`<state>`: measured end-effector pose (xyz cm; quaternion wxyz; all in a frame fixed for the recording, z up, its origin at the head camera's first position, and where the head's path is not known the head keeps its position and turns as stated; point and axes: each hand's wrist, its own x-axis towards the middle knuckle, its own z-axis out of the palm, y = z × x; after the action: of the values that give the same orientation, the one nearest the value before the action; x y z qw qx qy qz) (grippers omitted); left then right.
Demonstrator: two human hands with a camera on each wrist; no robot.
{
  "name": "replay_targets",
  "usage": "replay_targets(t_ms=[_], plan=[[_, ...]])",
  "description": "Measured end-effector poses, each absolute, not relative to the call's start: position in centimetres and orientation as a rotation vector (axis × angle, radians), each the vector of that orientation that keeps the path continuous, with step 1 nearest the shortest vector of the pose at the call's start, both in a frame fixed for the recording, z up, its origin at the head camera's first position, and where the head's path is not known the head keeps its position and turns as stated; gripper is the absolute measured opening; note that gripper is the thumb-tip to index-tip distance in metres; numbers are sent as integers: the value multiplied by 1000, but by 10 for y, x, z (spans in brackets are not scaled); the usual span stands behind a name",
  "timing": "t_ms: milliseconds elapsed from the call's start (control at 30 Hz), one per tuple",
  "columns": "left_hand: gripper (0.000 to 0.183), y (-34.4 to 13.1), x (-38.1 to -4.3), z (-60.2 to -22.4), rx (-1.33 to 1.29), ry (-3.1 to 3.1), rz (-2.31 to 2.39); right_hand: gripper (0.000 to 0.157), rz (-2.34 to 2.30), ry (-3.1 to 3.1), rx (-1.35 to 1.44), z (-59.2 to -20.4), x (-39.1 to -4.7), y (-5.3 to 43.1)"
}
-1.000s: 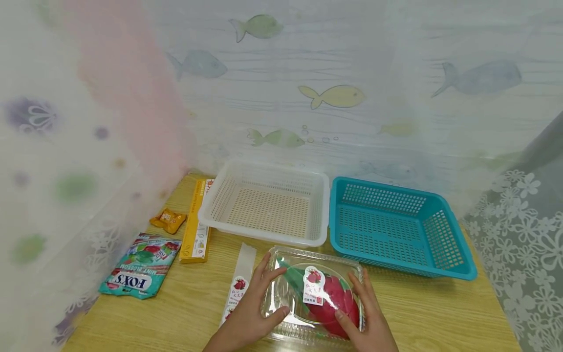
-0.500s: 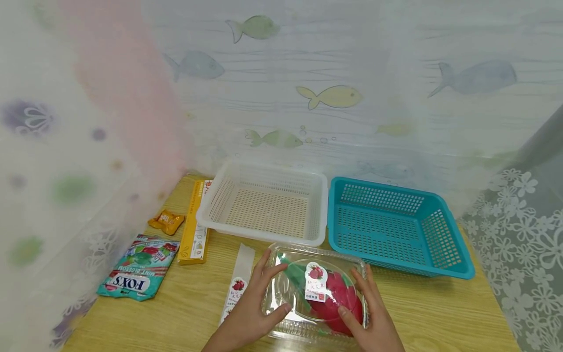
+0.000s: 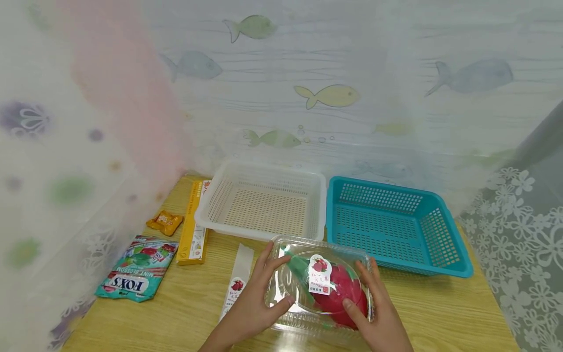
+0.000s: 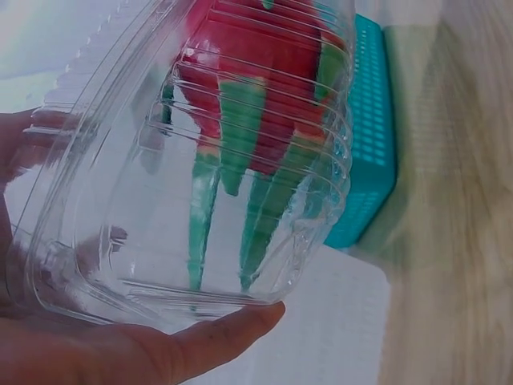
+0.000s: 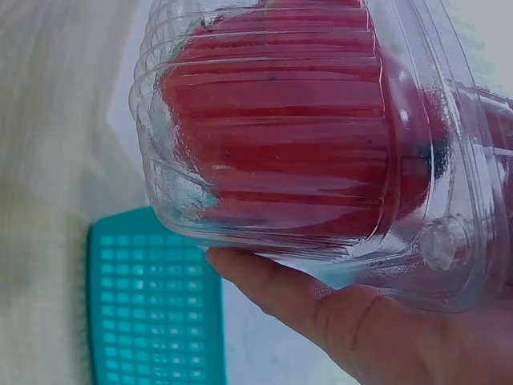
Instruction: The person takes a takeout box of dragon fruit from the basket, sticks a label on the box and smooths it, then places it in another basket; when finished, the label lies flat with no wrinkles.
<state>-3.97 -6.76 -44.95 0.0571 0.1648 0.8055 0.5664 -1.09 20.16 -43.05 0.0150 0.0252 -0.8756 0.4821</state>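
Observation:
A clear plastic clamshell box [image 3: 288, 281] is held between both hands at the front of the table. Inside it lies a red dragon fruit [image 3: 343, 291] with green tips, and the lid bears a white label [image 3: 320, 281]. My left hand [image 3: 255, 305] grips the left side, thumb on the lid and fingers along the edge. On the other side my right hand [image 3: 381, 305] grips it likewise, its thumb over the fruit. The left wrist view shows the fruit's green tips [image 4: 240, 132] through the ribbed wall. In the right wrist view, a finger [image 5: 264, 281] runs along the box's side.
Behind the box stand a white basket [image 3: 264, 234] and a teal basket [image 3: 448, 271], side by side. To the left lie a yellow carton [image 3: 192, 234], a small orange packet [image 3: 165, 223] and a green FOX'S bag [image 3: 138, 269]. A label strip [image 3: 241, 266] lies beside my left hand.
Both hands have brought the box slightly up and to the right in the head view, its far edge now overlapping the white basket's front rim. The grip looks the same.

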Motion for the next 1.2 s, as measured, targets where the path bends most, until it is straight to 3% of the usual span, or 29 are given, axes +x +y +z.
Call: replay_targets(t_ms=[1200], plan=[[65,-34,-84,-414,577,2500,1695,74,1542,-2743,169,-403,-52,241]])
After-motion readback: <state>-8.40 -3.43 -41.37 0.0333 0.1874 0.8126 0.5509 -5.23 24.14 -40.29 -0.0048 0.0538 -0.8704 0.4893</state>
